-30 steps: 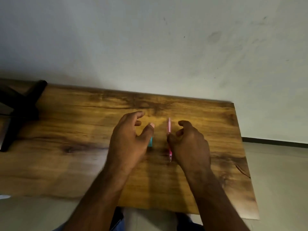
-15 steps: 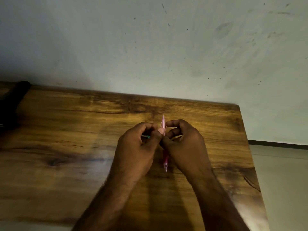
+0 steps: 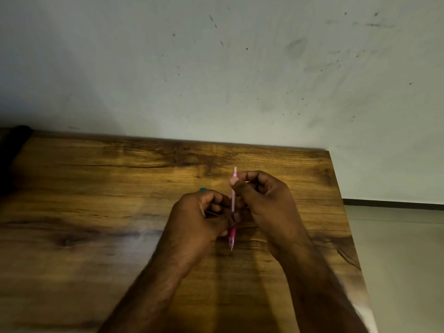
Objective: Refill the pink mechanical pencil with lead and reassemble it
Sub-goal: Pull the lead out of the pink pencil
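The pink mechanical pencil (image 3: 232,200) stands almost upright above the wooden table (image 3: 96,200), tip down near the table, cap end up. My left hand (image 3: 199,222) is closed around its lower barrel. My right hand (image 3: 262,200) pinches the upper part between thumb and forefinger. A small teal thing (image 3: 203,189), probably the lead case, peeks out behind my left hand; most of it is hidden.
A pale, stained wall (image 3: 216,68) rises right behind the table's far edge. The table's right edge (image 3: 346,224) drops to a light floor. A dark object (image 3: 12,150) sits at the far left corner.
Both hands closed on the pencil and lifted it off the table into a near-upright pose. My right hand has slid up toward the cap end; my left hand dropped to the lower barrel.
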Demonstrator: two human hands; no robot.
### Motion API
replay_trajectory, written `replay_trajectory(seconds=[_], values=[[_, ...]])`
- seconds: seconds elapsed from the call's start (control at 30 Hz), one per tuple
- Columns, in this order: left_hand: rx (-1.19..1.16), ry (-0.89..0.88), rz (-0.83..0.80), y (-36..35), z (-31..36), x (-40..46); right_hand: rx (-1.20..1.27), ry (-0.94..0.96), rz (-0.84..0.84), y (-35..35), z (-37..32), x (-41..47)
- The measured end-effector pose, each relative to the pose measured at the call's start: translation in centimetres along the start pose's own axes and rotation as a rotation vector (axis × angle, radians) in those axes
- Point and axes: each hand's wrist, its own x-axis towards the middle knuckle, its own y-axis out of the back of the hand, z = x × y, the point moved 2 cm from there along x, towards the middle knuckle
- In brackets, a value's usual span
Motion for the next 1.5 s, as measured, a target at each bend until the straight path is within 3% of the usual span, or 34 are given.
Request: replay_trajectory(seconds=[0.27,0.57,0.63,0.8,0.97,1.37,1.5], values=[[0.084,0.029,-0.067,-0.9,-0.3,-0.3,-0.028,0.027,0.155,0.2,0.5,0.7],[0.167,0.072,-0.120,-1.2,-0.3,-0.6,0.186,-0.039,0.215,0.8,0.5,1.2],[0.158,0.073,-0.091,-1.0,-0.3,-0.5,0.074,0.017,0.280,1.5,0.7,1.3],[0.150,0.064,-0.029,-0.4,-0.2,-0.2,-0.523,0.128,0.296,1.4,1.4,1.2],[0.165,0.053,-0.023,-0.5,-0.3,-0.3,-0.765,0.114,0.223,0.6,1.9,1.1],[0.194,0.048,0.001,-0.3,-0.5,-0.3,-0.821,0.088,0.162,1.5,1.3,1.1],[0.206,0.037,-0.006,-0.3,-0.4,-0.3,-0.539,0.154,0.269,2.9,0.5,1.1]])
